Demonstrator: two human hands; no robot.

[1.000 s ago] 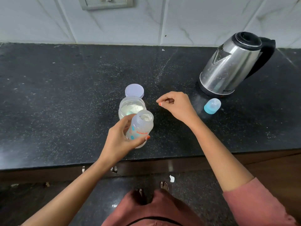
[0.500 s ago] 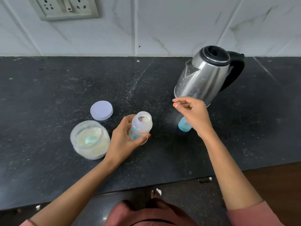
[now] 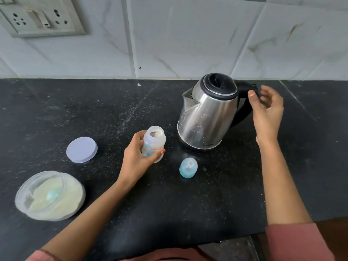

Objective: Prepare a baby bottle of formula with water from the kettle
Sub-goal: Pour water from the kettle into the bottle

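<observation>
Bottle (image 3: 154, 142): uncapped, powder seen inside; held just left of the kettle.
Left grip (image 3: 135, 159): curled round the bottle, thumb laid across its print.
Kettle (image 3: 205, 117): steel, lid closed, stood on the counter (image 3: 75, 110), spout turned left.
Right grip (image 3: 267, 110): fingers spread at the black handle (image 3: 243, 112), thumb in front of it; contact cannot be told, blurred.
Cap (image 3: 188, 167): blue, stood on the counter in front of the kettle, right of the bottle.
Jar (image 3: 49, 194): open, powder inside, placed front left.
Lid (image 3: 82, 149): lilac, laid flat behind the jar.
</observation>
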